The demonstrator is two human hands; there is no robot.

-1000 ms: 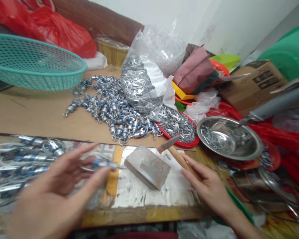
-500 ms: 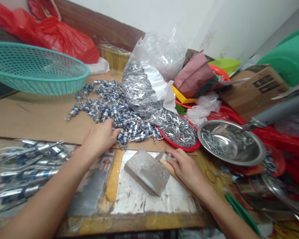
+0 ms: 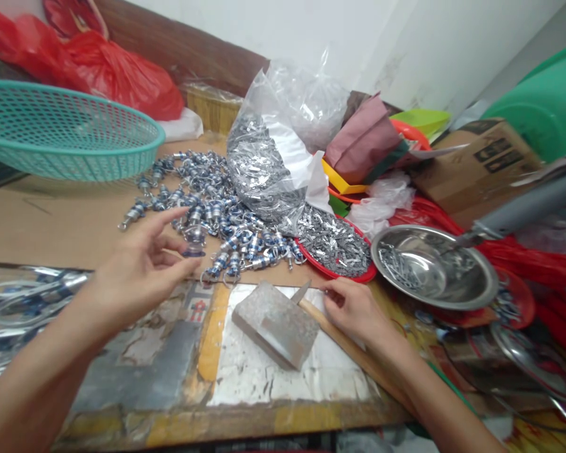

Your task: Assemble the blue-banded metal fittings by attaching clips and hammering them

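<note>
My left hand [image 3: 153, 261], raised at the near-left edge of the pile, has its index finger stretched out. Between its thumb and other fingers is a small blue-and-silver metal piece [image 3: 195, 240], blurred by motion. Similar pieces with wire loops make up the pile [image 3: 243, 242]. My right hand [image 3: 351, 308] is pinched on something small and dark at its fingertips, too tiny to name. Under that hand passes a wooden handle [image 3: 344, 340] with a pointed metal head [image 3: 302, 291]. This head rests against a grey metal block [image 3: 276, 324] on white sheeting.
Small flat metal clips fill a red plate [image 3: 365, 277] and a clear plastic bag [image 3: 259, 163]. At right stands a steel bowl [image 3: 483, 292] of metal parts. A turquoise basket [image 3: 99, 167] is at the back left. More blue-and-silver pieces [image 3: 42, 292] lie by my left forearm.
My left hand has drawn back leftward from the pile and turned so its thumb side shows, with a piece at its fingertips. My right hand has shifted slightly away from the pointed head.
</note>
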